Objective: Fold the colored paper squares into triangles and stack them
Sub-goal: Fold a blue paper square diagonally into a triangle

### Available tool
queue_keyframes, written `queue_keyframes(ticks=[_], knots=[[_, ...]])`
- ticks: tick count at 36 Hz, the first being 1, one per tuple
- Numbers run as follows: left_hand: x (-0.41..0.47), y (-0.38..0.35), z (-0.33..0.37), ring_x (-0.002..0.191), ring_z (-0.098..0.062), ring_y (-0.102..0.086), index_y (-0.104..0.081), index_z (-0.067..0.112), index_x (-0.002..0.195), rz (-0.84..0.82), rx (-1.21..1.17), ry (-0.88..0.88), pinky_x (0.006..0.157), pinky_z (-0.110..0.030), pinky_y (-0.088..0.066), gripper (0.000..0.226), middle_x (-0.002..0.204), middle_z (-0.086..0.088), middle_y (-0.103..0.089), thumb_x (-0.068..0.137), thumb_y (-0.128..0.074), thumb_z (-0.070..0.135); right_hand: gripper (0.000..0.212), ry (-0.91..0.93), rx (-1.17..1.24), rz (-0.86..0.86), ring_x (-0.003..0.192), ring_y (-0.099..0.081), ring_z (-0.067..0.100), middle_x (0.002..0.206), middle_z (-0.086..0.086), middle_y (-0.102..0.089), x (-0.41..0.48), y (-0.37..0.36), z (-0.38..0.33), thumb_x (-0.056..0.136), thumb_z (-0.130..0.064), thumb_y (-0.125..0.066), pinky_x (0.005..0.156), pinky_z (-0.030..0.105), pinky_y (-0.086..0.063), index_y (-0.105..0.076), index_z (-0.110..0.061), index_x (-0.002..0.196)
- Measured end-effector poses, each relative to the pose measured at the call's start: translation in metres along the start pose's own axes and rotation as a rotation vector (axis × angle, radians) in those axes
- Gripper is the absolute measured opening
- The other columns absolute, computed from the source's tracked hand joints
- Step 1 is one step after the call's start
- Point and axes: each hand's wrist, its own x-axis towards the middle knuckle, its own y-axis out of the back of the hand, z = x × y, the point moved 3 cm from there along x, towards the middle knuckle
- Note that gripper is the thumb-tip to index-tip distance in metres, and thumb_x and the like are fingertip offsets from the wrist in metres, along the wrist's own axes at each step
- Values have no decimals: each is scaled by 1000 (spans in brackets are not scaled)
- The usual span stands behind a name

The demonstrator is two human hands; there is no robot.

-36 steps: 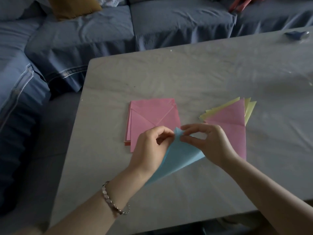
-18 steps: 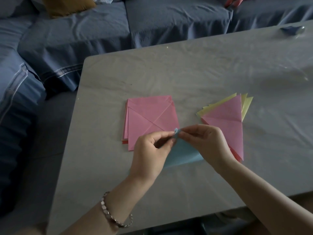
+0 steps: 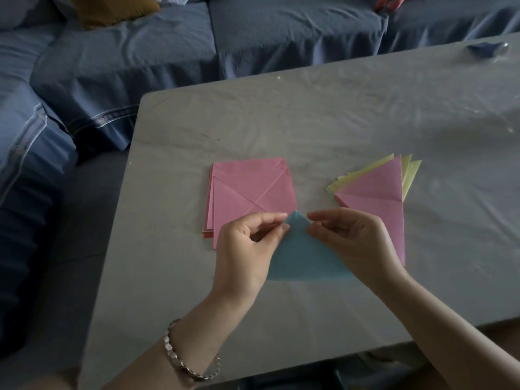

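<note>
**Supervisor:** Report grip status.

**Operator:** I have the left hand [image 3: 247, 249] and the right hand [image 3: 354, 243] each pinching one side of the top corner of the blue paper [image 3: 304, 260], thumb against forefinger. The other fingers are loosely curled, and neither hand holds anything else. I judge the two pinches sit close together so the meeting corners can be matched before any crease is pressed.

**Supervisor:** Position of the sheet?

**Operator:** It shows as a triangle with its apex between the pinches and its long edge back toward the wrists, low over the table [image 3: 309, 122]. I cannot tell whether the long edge rests on the surface.

**Supervisor:** What lies outward from the grip?

**Operator:** Just beyond the left hand is the stack of pink squares [image 3: 247, 187], its near corner hidden behind that hand's fingers. Beyond the right hand, to its outer side, is the pile of folded triangles [image 3: 377, 192], pink on top and yellow beneath. I judge this keeps supply on one side and output on the other, so each reach is short.

**Supervisor:** Next requirement?

**Operator:** In my judgement, flatten the long edge, then place the sheet on the triangles.
</note>
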Motion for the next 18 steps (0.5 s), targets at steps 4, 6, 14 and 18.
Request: queue_keyframes(ticks=[4, 6, 14, 18], knots=[[-1, 1, -1, 64, 9, -61, -70, 29, 74, 2, 15, -16, 63, -4, -42, 27, 65, 24, -67, 75, -71, 2, 29, 22, -26, 12, 55, -57, 1, 59, -13, -66, -1, 1, 0, 72, -9, -74, 60, 14, -46, -69, -35, 62], [-1, 1, -1, 64, 9, -61, -70, 28, 74, 2, 15, -21, 63, -5, -42, 26, 65, 24, -67, 75, -71, 2, 32, 31, -36, 5, 58, -58, 3, 61, -12, -67, -1, 1, 0, 72, -10, -75, 63, 18, -47, -70, -40, 60], [1, 2, 3, 65, 10, -62, -70, 31, 73, -13, 27, -49, 64, -4, -42, 28, 65, 27, -66, 75, -71, 2, 37, 63, -78, 14, 58, -58, -1, 63, -16, -68, -2, 2, -5, 72, -11, -75, 63, 11, -47, -68, -45, 59], [0, 2, 5, 68, 11, -62, -69, 33, 73, -23, 27, -51, 66, -3, -42, 31, 65, 29, -65, 75, -71, 2, 35, 69, -58, 14, 57, -57, 0, 63, -14, -69, -3, 3, -8, 72, -10, -74, 61, 10, -45, -68, -43, 59]])
